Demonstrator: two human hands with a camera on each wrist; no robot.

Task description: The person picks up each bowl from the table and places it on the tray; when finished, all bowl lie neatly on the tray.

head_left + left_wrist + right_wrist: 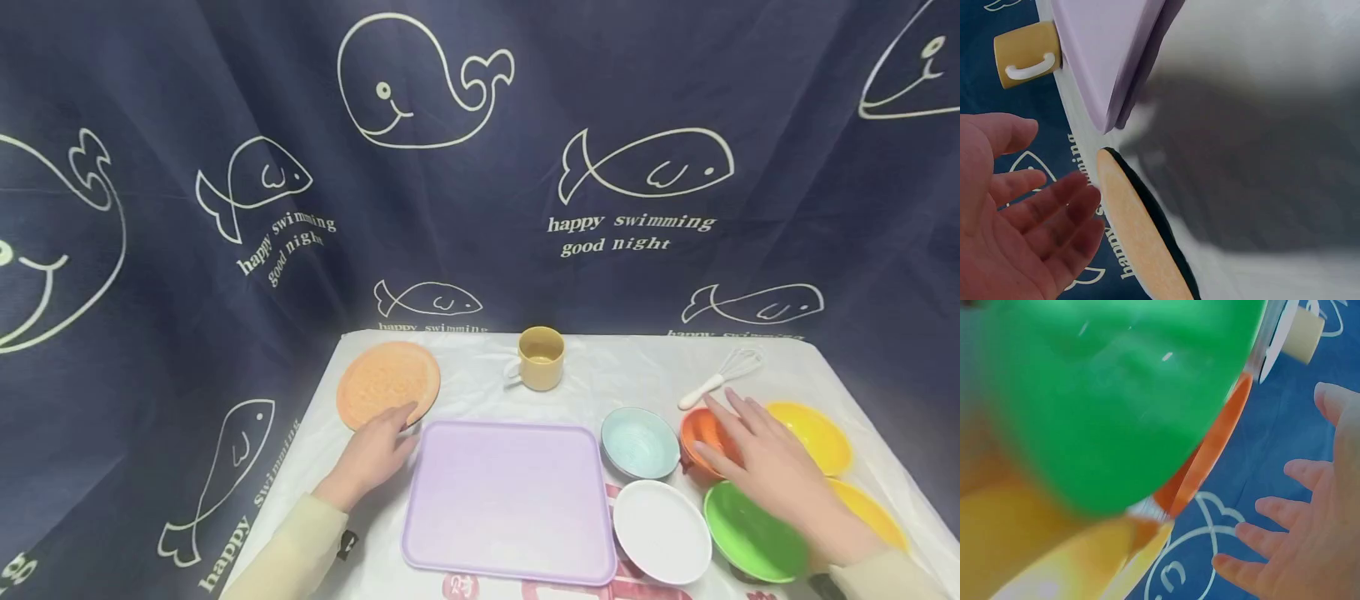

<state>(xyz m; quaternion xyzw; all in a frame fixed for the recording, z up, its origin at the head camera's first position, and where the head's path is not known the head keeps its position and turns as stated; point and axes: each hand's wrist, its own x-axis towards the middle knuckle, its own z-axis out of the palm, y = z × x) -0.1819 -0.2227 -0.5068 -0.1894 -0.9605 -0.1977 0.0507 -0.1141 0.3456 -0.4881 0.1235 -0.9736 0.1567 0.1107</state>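
My left hand (380,452) hovers at the near right edge of a round orange plate (386,379), its fingers loosely bent and holding nothing. In the left wrist view the fingers overlap that plate's rim. My right hand (772,467) spreads its fingers over an orange bowl (701,433) and a green bowl (750,533); nothing is in its grasp. Just beyond its fingertips lies a white-handled whisk (708,388). Two yellow bowls, one behind (813,437) and one nearer (870,512), stand to the right, the nearer partly hidden by the forearm.
A purple rectangular tray (510,500) lies mid-table. Behind it stands a yellow mug (542,360) with a white handle. A light blue bowl (640,442) and a white bowl (662,531) sit along the tray's right side. A dark blue curtain (480,208) hangs behind the table.
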